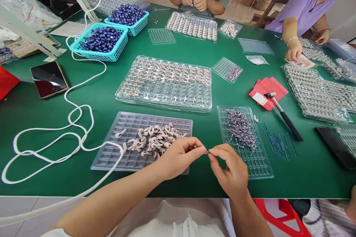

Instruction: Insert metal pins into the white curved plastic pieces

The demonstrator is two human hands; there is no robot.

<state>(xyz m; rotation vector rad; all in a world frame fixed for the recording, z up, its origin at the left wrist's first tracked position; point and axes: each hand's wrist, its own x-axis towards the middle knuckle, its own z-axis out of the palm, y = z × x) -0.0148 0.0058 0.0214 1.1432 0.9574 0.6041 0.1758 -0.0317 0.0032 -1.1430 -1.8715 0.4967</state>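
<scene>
My left hand (pixel 182 155) and my right hand (pixel 230 168) meet over the near table edge, fingertips pinched together. Between them is a tiny dark piece (pixel 208 152), too small to name. Beside my left hand, a grey compartment tray (pixel 111 155) holds a heap of pale pinkish curved pieces (pixel 155 139) shaped like earphone shells. Just past my right hand lies a clear gridded tray (pixel 261 164) with a pile of small purplish parts with thin leads (pixel 240 127). Farther back, a large clear blister tray (pixel 172 94) has pale pieces in many of its pockets.
A white cable (pixel 80 133) loops across the left side near a phone (pixel 50 78). Blue baskets (pixel 111 56) hold dark blue round parts. A small hammer (pixel 286 118) rests partly on red envelopes (pixel 267 90). Two co-workers sit across the green table (pixel 91 92).
</scene>
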